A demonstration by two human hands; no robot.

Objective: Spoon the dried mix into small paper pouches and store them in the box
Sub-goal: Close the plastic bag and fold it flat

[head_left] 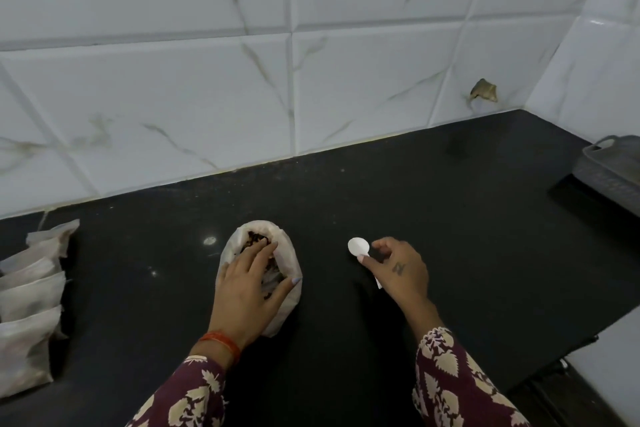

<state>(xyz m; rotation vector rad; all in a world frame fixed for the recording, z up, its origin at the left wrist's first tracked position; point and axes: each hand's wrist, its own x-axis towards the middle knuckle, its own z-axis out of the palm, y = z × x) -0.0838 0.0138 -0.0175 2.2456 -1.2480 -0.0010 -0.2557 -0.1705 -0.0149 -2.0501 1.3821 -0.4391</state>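
White paper pouches (29, 291) lie overlapping at the left edge of the frame, partly cut off there; what is inside them cannot be made out. They rest on the black tabletop (450, 204), well apart from the hands.

At lower centre sits a translucent bag (292, 302) with its mouth open toward the wall, showing the dark dried mix (255, 240) inside. The left hand (246, 288) lies over this bag, fingers spread and fairly straight, fingertips at the mouth and thumb on the right side; it covers most of the bag, so how full the bag is stays unclear. Whether the fingers pinch the bag's rim cannot be told.

Right of centre, the right hand (398, 270) pinches the handle of a white spoon (358, 247) between thumb and fingers. The bowl points left and looks empty; the handle is mostly hidden behind the hand.

At the right edge, a grey basket (609, 170) with a handle is cut off by the frame, its contents out of sight.
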